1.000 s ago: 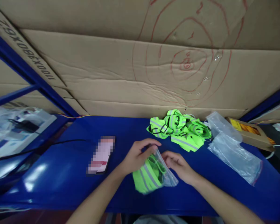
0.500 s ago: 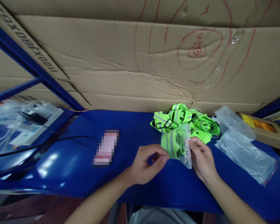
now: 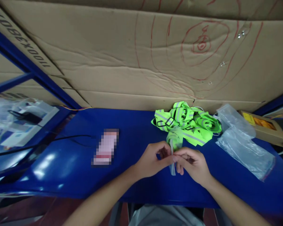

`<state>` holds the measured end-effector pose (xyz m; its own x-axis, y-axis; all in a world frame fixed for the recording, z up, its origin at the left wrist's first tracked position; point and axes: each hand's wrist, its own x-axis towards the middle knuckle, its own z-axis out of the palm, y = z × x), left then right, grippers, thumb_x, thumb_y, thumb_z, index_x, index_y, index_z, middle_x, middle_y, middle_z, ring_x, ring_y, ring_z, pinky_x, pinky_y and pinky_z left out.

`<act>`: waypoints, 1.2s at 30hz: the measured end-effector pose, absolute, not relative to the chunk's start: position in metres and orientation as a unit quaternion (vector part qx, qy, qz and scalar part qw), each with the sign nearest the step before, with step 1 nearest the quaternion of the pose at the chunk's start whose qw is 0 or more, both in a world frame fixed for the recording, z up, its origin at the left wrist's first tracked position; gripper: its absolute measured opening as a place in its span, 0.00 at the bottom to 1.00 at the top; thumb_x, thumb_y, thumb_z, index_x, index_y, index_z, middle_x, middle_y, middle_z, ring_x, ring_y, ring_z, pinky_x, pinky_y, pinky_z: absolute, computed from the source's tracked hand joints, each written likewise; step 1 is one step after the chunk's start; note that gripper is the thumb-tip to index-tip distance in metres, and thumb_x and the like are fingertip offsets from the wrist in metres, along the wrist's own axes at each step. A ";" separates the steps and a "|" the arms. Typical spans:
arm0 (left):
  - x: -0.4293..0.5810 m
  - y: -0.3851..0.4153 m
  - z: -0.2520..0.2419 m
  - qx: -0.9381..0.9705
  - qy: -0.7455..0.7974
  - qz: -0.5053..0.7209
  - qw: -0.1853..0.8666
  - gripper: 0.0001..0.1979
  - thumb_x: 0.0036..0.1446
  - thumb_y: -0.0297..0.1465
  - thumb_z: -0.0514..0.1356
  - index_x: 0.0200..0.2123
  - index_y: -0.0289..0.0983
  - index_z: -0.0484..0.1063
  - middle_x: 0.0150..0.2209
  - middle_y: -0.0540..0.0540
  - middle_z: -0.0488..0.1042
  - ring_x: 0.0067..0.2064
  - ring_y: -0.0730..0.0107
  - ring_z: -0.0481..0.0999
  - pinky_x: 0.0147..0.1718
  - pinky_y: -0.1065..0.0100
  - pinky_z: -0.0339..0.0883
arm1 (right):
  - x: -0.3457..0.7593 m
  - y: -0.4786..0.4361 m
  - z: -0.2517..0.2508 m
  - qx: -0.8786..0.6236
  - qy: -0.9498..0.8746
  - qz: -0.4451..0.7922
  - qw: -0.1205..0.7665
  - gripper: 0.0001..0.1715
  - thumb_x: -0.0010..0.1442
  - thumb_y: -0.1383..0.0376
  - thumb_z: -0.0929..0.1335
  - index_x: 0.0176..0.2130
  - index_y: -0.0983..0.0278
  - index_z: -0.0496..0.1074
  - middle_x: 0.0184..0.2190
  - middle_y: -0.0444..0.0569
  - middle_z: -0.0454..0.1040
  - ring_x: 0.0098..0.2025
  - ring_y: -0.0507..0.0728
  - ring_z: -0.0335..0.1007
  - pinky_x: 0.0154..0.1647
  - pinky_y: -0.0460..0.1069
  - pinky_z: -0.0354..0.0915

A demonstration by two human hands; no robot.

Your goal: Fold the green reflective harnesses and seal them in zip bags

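Note:
Between my two hands is a small clear plastic bag (image 3: 174,138) with a rolled neon-green reflective strap inside, its edge turned toward me. My left hand (image 3: 153,159) pinches the bag's edge from the left, thumb against fingers. From the right, my right hand (image 3: 193,163) grips the same edge, fingertips meeting those of the left. Just behind the bag lies a heap of neon-green reflective straps (image 3: 198,135) with grey stripes and black buckles.
Flat clear plastic bags (image 3: 245,153) lie right of the straps, beside a cardboard box (image 3: 261,127). A pixelated phone-shaped object (image 3: 106,147) rests on the blue table (image 3: 80,179). At left are a white power strip (image 3: 30,125) and cables. A cardboard wall (image 3: 103,53) stands behind.
The bag has turned from face-on to edge-on and moved slightly left. My right hand has come left, so both hands now meet at the bag's edge.

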<state>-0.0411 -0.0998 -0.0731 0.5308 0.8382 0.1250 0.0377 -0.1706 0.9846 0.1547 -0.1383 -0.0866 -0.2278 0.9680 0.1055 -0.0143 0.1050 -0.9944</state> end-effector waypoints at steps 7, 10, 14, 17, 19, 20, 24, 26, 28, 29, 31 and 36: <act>-0.043 -0.097 -0.071 0.707 0.312 0.316 0.551 0.09 0.59 0.37 0.67 0.36 0.36 0.75 0.31 0.47 0.76 0.31 0.69 0.74 0.33 0.70 0.67 | 0.157 -0.137 -0.086 -0.426 -0.593 0.505 0.460 0.09 0.65 0.59 0.71 0.35 0.62 0.74 0.19 0.43 0.75 0.17 0.51 0.70 0.18 0.45 0.67; -0.041 -0.098 -0.067 0.728 0.312 0.294 0.535 0.07 0.62 0.35 0.63 0.36 0.36 0.76 0.33 0.46 0.76 0.33 0.69 0.75 0.35 0.70 0.68 | 0.156 -0.137 -0.088 -0.451 -0.664 0.377 0.463 0.06 0.65 0.64 0.70 0.33 0.61 0.71 0.21 0.41 0.71 0.20 0.50 0.67 0.23 0.45 0.65; -0.041 -0.100 -0.065 0.751 0.306 0.285 0.512 0.09 0.66 0.35 0.60 0.34 0.37 0.73 0.31 0.47 0.75 0.33 0.69 0.73 0.36 0.70 0.66 | 0.154 -0.139 -0.088 -0.466 -0.730 0.216 0.450 0.08 0.62 0.70 0.68 0.31 0.61 0.67 0.23 0.40 0.66 0.24 0.49 0.63 0.26 0.45 0.61; -0.044 -0.100 -0.066 0.735 0.305 0.326 0.510 0.11 0.65 0.35 0.61 0.31 0.38 0.68 0.29 0.50 0.71 0.31 0.72 0.69 0.34 0.71 0.62 | 0.163 -0.136 -0.086 -0.503 -0.711 0.166 0.462 0.09 0.61 0.70 0.68 0.30 0.61 0.66 0.23 0.39 0.64 0.24 0.49 0.61 0.26 0.44 0.59; -0.047 -0.097 -0.066 0.704 0.316 0.367 0.520 0.11 0.65 0.35 0.61 0.31 0.38 0.66 0.30 0.50 0.70 0.32 0.72 0.68 0.35 0.71 0.62 | 0.173 -0.130 -0.086 -0.533 -0.672 0.168 0.485 0.08 0.62 0.69 0.69 0.30 0.61 0.67 0.23 0.39 0.66 0.24 0.49 0.62 0.27 0.44 0.61; -0.048 -0.096 -0.066 0.682 0.326 0.389 0.527 0.11 0.65 0.36 0.61 0.32 0.38 0.66 0.32 0.49 0.71 0.35 0.71 0.69 0.37 0.70 0.62 | 0.178 -0.126 -0.086 -0.544 -0.652 0.178 0.497 0.09 0.63 0.68 0.69 0.30 0.61 0.67 0.23 0.39 0.66 0.24 0.49 0.62 0.28 0.44 0.61; -0.046 -0.091 -0.068 0.569 0.389 0.449 0.568 0.12 0.63 0.39 0.64 0.34 0.38 0.68 0.56 0.42 0.69 0.48 0.64 0.73 0.45 0.66 0.67 | 0.187 -0.119 -0.088 -0.551 -0.627 0.215 0.507 0.10 0.64 0.65 0.69 0.30 0.62 0.68 0.24 0.41 0.68 0.25 0.50 0.62 0.28 0.45 0.62; -0.043 -0.090 -0.071 0.500 0.387 0.459 0.624 0.14 0.62 0.39 0.65 0.34 0.38 0.66 0.59 0.43 0.69 0.49 0.63 0.74 0.47 0.63 0.70 | 0.187 -0.118 -0.088 -0.553 -0.630 0.213 0.503 0.09 0.63 0.65 0.69 0.30 0.62 0.69 0.25 0.41 0.69 0.26 0.50 0.63 0.29 0.45 0.62; -0.041 -0.089 -0.072 0.417 0.353 0.462 0.699 0.14 0.61 0.38 0.66 0.34 0.39 0.64 0.49 0.46 0.74 0.46 0.63 0.76 0.47 0.59 0.72 | 0.188 -0.117 -0.088 -0.555 -0.618 0.224 0.510 0.10 0.64 0.63 0.69 0.31 0.62 0.69 0.24 0.41 0.68 0.26 0.50 0.62 0.29 0.46 0.62; -0.041 -0.088 -0.073 0.374 0.334 0.463 0.731 0.13 0.61 0.36 0.66 0.34 0.39 0.64 0.43 0.47 0.76 0.44 0.63 0.77 0.46 0.59 0.73 | 0.190 -0.116 -0.088 -0.557 -0.604 0.243 0.517 0.11 0.66 0.60 0.68 0.32 0.62 0.70 0.23 0.41 0.67 0.25 0.50 0.62 0.28 0.46 0.62; -0.042 -0.083 -0.074 0.303 0.307 0.466 0.773 0.12 0.60 0.33 0.67 0.34 0.39 0.63 0.35 0.50 0.75 0.40 0.63 0.79 0.41 0.60 0.75 | 0.194 -0.110 -0.089 -0.565 -0.560 0.298 0.528 0.15 0.69 0.54 0.66 0.35 0.61 0.71 0.23 0.41 0.67 0.24 0.51 0.63 0.25 0.46 0.62; -0.051 -0.069 -0.075 0.208 0.255 0.488 0.809 0.06 0.60 0.28 0.64 0.33 0.37 0.68 0.38 0.47 0.79 0.39 0.61 0.82 0.38 0.60 0.77 | 0.200 -0.091 -0.100 -0.587 -0.488 0.419 0.492 0.28 0.63 0.41 0.67 0.47 0.60 0.73 0.36 0.49 0.75 0.34 0.57 0.73 0.25 0.48 0.71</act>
<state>-0.0509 -0.0685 -0.0754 0.3939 0.8949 -0.2098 -0.6828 0.4377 0.5850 0.2000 -0.0914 -0.0997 0.1718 0.9851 -0.0115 0.1605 -0.0395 -0.9862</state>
